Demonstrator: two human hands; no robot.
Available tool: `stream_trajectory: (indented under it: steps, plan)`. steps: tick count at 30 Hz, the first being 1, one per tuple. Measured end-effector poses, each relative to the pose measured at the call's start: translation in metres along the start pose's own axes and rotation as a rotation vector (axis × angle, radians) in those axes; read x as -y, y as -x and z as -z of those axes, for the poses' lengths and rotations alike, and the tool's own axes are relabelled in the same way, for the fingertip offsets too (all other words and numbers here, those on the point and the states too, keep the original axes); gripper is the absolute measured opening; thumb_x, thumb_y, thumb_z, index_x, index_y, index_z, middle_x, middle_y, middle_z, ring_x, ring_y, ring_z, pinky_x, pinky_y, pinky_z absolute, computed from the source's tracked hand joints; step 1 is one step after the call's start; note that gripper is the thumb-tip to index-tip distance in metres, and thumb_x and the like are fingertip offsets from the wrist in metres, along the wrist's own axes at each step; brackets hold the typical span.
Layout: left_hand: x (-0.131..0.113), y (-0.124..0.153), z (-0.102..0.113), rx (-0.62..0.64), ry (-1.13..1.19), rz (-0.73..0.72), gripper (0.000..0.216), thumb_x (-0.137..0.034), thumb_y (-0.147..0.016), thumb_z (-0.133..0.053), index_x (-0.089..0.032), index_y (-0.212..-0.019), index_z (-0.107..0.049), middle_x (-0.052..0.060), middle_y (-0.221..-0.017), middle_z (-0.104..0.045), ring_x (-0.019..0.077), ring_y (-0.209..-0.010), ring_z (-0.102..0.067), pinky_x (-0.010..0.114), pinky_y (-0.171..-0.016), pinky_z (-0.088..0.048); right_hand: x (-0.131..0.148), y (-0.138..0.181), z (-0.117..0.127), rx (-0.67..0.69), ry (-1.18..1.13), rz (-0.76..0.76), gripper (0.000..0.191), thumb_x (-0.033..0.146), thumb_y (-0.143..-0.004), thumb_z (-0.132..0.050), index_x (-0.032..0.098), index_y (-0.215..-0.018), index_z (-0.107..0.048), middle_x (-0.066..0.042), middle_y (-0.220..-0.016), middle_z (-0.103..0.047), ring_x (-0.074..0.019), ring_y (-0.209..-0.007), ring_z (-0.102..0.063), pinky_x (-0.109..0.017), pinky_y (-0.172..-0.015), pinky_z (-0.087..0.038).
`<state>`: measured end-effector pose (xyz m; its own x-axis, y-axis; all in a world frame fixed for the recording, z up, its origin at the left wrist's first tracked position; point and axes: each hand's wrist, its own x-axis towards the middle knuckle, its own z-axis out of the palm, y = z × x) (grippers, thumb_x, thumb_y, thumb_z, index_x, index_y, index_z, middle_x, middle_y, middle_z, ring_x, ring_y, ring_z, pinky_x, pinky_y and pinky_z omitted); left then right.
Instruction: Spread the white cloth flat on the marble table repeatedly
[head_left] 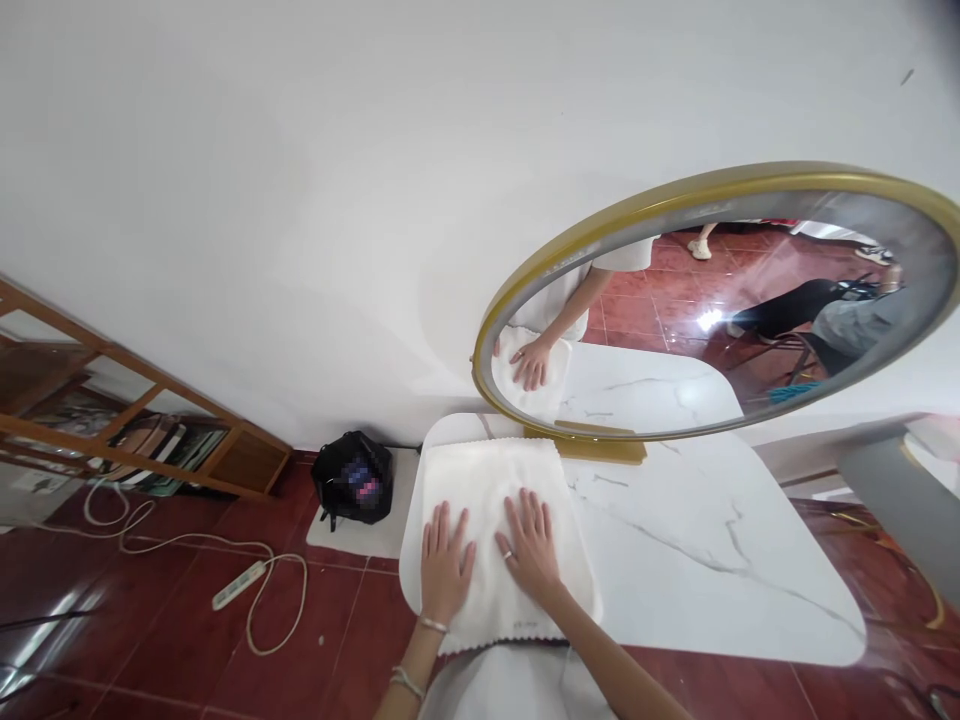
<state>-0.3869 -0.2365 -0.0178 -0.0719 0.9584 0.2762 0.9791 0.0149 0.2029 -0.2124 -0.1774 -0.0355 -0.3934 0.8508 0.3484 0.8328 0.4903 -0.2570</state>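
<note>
— White plaster is seen over most of the view: the wall [300,200] behind everything. What is set against it?

— A large oval mirror [720,300] in a gold frame is stood on its base at the back edge of the marble-patterned table [712,540], tilted so that the tabletop and red tiled floor [150,620] are reflected in it. A hand on cloth is also shown in the glass.

— And on the table itself?

— A white towel [491,480] is spread flat over the table's near left corner, its near hem draped slightly over the edge. It appears to be kept there because it is pinned from above.

— Pinned by what?

— By both hands. The left hand [444,565] is laid palm down on the towel's left part, fingers spread wide, nothing gripped. The right hand [531,545] is pressed flat just beside it, fingers likewise splayed, a ring worn on one finger. Bracelets are seen at the left wrist.

— What is left around the table?

— A wooden shelf [135,420] with books is leaned along the wall at left. A black bag [352,478] is set on the floor near the table's corner, and a white power strip [238,585] with its looping cable is lain across the tiles.
</note>
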Motion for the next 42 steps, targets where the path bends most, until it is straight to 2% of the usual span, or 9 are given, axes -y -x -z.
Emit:
stream_trajectory:
  steps: [6, 12, 21, 25, 28, 30, 34, 37, 42]
  plan:
    - [-0.001, 0.004, -0.002, -0.044, -0.032, 0.087, 0.054, -0.030, -0.093, -0.040, -0.028, -0.146, -0.028, 0.008, -0.155, -0.022, 0.0262, -0.141, -0.022, 0.049, -0.110, -0.030, 0.001, -0.003, -0.001, 0.006, -0.017, 0.032, 0.069, 0.040, -0.093, -0.041, 0.015, -0.150, -0.011, -0.013, -0.153, -0.023, -0.0299, -0.142, -0.017, -0.051, -0.110, -0.026]
    - [-0.023, -0.002, -0.014, -0.082, -0.031, 0.021, 0.054, -0.030, -0.093, -0.040, -0.027, -0.146, -0.028, 0.008, -0.154, -0.024, 0.0266, -0.141, -0.023, 0.048, -0.110, -0.030, -0.035, 0.008, 0.009, -0.015, 0.033, 0.055, 0.071, 0.045, -0.093, -0.041, 0.016, -0.150, -0.010, -0.010, -0.151, -0.029, -0.0266, -0.140, -0.025, -0.045, -0.109, -0.029]
    - [-0.130, -0.008, -0.055, -0.042, 0.011, -0.097, 0.057, -0.027, -0.090, -0.044, -0.029, -0.145, -0.031, 0.007, -0.153, -0.027, 0.0277, -0.139, -0.027, 0.046, -0.111, -0.025, -0.147, 0.057, 0.041, -0.131, 0.046, -0.091, 0.074, 0.053, -0.092, -0.041, 0.016, -0.149, -0.013, -0.014, -0.145, -0.040, -0.0268, -0.133, -0.038, -0.045, -0.108, -0.032]
    - [-0.173, -0.031, -0.065, 0.118, 0.175, 0.071, 0.050, -0.036, -0.085, -0.050, -0.030, -0.135, -0.047, 0.009, -0.149, -0.035, 0.0328, -0.135, -0.033, 0.052, -0.106, -0.029, -0.202, 0.091, 0.061, -0.172, 0.042, -0.191, 0.071, 0.055, -0.091, -0.039, 0.017, -0.148, -0.019, -0.014, -0.144, -0.041, -0.0279, -0.131, -0.040, -0.048, -0.108, -0.032]
    - [-0.196, -0.075, -0.055, 0.207, 0.306, 0.310, 0.057, -0.038, -0.083, -0.051, -0.016, -0.135, -0.045, 0.017, -0.144, -0.038, 0.0340, -0.133, -0.034, 0.050, -0.105, -0.031, -0.230, 0.112, 0.073, -0.173, 0.030, -0.221, 0.069, 0.055, -0.091, -0.041, 0.020, -0.146, -0.022, -0.012, -0.144, -0.041, -0.0282, -0.131, -0.040, -0.049, -0.108, -0.032]
    - [-0.209, -0.108, -0.044, 0.290, 0.424, 0.326, 0.061, -0.034, -0.083, -0.050, -0.009, -0.138, -0.037, 0.019, -0.137, -0.044, 0.0290, -0.130, -0.038, 0.041, -0.103, -0.034, -0.240, 0.123, 0.075, -0.174, 0.009, -0.237, 0.065, 0.053, -0.091, -0.042, 0.022, -0.145, -0.026, -0.011, -0.144, -0.042, -0.0284, -0.131, -0.041, -0.050, -0.108, -0.032]
    - [-0.233, -0.153, -0.020, 0.436, 0.525, 0.208, 0.062, -0.027, -0.084, -0.049, -0.012, -0.141, -0.030, 0.010, -0.101, -0.065, 0.0232, -0.103, -0.058, 0.033, -0.088, -0.043, -0.247, 0.128, 0.073, -0.221, -0.075, -0.279, 0.055, 0.052, -0.091, -0.042, 0.022, -0.137, -0.039, -0.012, -0.138, -0.048, -0.0305, -0.126, -0.046, -0.052, -0.103, -0.039]
    - [-0.244, -0.158, -0.002, 0.460, 0.542, 0.078, 0.045, -0.024, -0.086, -0.046, -0.022, -0.131, -0.046, 0.001, -0.078, -0.064, 0.0207, -0.086, -0.061, 0.031, -0.082, -0.043, -0.241, 0.114, 0.084, -0.270, -0.208, -0.325, 0.049, 0.051, -0.091, -0.042, 0.022, -0.129, -0.046, -0.012, -0.126, -0.056, -0.0304, -0.118, -0.053, -0.050, -0.094, -0.048]
    - [-0.250, -0.143, 0.047, 0.490, 0.523, -0.276, 0.030, -0.034, -0.090, -0.046, -0.026, -0.118, -0.054, -0.003, -0.067, -0.061, 0.0187, -0.069, -0.061, 0.028, -0.070, -0.043, -0.215, 0.053, 0.159, -0.289, -0.328, -0.282, 0.060, 0.038, -0.091, -0.046, 0.024, -0.144, -0.022, -0.013, -0.142, -0.040, -0.0273, -0.132, -0.039, -0.049, -0.100, -0.044]
